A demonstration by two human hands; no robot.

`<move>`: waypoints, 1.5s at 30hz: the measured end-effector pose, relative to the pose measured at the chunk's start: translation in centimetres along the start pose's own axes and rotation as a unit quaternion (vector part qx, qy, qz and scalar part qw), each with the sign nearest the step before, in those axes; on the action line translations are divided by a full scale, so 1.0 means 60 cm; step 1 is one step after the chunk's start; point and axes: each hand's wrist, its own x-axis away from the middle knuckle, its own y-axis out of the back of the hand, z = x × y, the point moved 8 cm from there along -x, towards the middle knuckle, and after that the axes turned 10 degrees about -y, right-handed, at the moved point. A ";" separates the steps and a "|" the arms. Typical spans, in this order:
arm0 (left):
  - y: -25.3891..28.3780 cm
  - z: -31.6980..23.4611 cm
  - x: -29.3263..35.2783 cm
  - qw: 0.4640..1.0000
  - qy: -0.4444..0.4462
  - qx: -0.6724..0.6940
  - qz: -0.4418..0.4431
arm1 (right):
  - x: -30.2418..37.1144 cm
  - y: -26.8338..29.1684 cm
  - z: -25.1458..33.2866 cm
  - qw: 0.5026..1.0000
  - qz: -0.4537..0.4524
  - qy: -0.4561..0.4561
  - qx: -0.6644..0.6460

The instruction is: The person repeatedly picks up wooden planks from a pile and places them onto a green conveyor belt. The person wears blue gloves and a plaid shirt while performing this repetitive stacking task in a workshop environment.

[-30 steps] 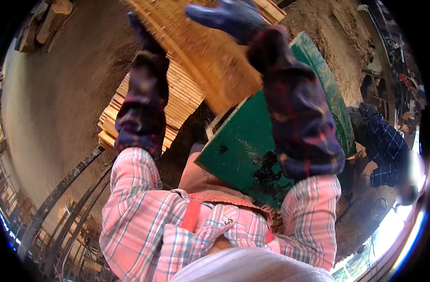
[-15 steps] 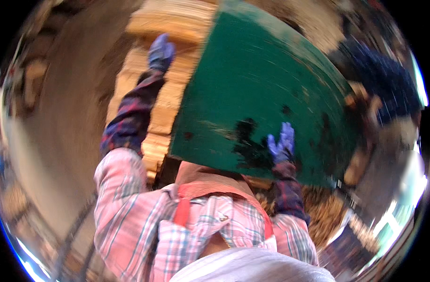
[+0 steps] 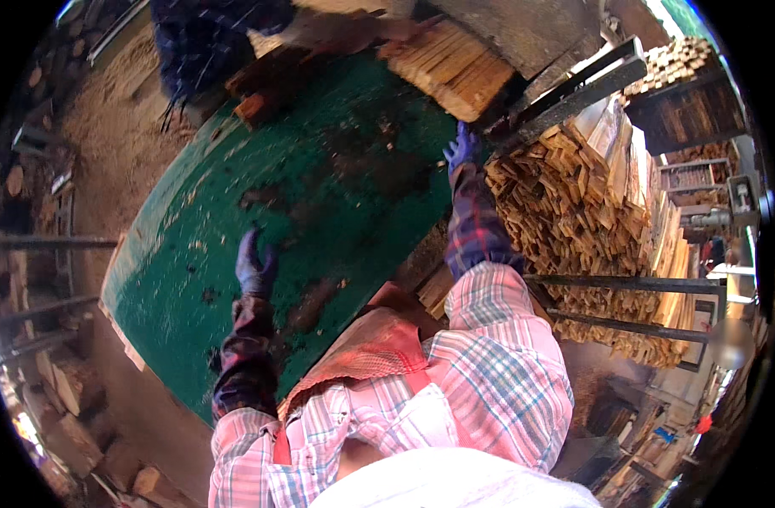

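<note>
A green tabletop [image 3: 362, 229] with dark smears and wood crumbs lies before me. Over its left half is my left hand [image 3: 257, 267], in a purple-blue glove, thumb and fingers apart, holding nothing; whether it touches the top I cannot tell. My right hand [image 3: 461, 150], gloved alike, stretches to the far right edge with fingers spread. Its fingertips come up to the near end of a bundle of wood slats [image 3: 447, 69], and contact is not certain. The slats lie side by side at the far edge.
Across the table a person in dark blue clothing [image 3: 214, 42] stands near dark wood pieces [image 3: 265, 89]. On the right rises a big stack of wood slats [image 3: 565, 195] with metal bars [image 3: 633, 284] beside it. A metal frame [image 3: 574, 89] juts near my right hand.
My view has swung to the right. The slat stack that lay under my left hand is out of sight; that hand is now over the green top, and my right hand is by the far slats.
</note>
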 end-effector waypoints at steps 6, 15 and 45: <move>-0.141 -0.127 -0.080 0.995 0.051 0.044 0.080 | -0.122 -0.042 0.099 0.979 0.104 -0.130 -0.115; -0.378 -0.271 -0.171 0.800 0.262 0.491 0.224 | 0.085 0.070 -0.004 0.975 0.184 -0.126 0.017; -0.495 -0.317 -0.402 0.963 -0.103 0.062 0.240 | -0.027 0.313 0.578 0.974 0.135 0.176 -0.049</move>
